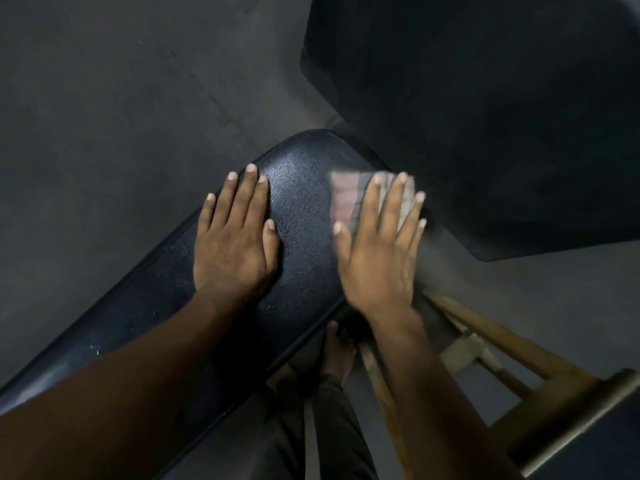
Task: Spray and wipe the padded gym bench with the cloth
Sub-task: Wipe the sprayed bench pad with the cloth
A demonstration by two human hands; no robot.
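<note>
Left hand (235, 244) flat, fingers spread; right hand (377, 251) flat, blurred.

I see the desk (298, 216) padded in dark vinyl with a fine pebbled grain, slightly glossy where light catches its far end. The cloth (349, 199) on its right edge looks like soft woven fabric, matt, in faded stripes. Near right, the wooden frame (485, 327) is bare, worn timber. The floor (104, 116) is matt grey, faintly mottled.
</note>
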